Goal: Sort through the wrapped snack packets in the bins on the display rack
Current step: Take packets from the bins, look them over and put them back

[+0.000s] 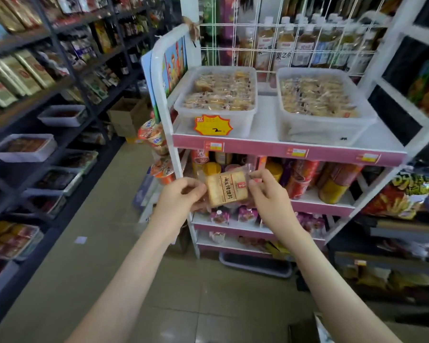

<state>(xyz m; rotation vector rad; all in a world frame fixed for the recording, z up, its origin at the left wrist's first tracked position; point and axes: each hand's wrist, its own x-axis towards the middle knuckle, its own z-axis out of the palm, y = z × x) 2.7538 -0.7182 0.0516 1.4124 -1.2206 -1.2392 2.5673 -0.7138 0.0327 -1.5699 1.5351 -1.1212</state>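
Left hand point(181, 194): fingers curled, pinching the left edge of one snack packet point(226, 191).
Right hand point(268, 194): thumb and fingertips pinching the right edge of the same packet.
Snack packet: clear wrapper with a pale square slice inside and a brown label with dark lettering. It is held up between both hands in front of the second shelf of the display rack point(169, 144), below the top shelf and outside both bins.
Left bin point(243, 125): translucent plastic, on the top shelf and filled with rows of similar wrapped packets. A yellow starburst price tag point(213, 125) is stuck to its front wall.
Right bin point(320, 132): same type, beside the first on the top shelf and also full of wrapped packets.
Display rack: white frame, pink shelf edges with small price labels, and a white wire grid point(258, 33) at the back.
Bottles point(287, 43): a row of drinks standing behind the grid.
Second shelf: red and yellow cups point(300, 184) standing close together.
Dark shelving point(60, 58): along the left of the aisle, holding bagged goods and trays.
Cardboard box point(126, 117): on the floor, just left of the rack.
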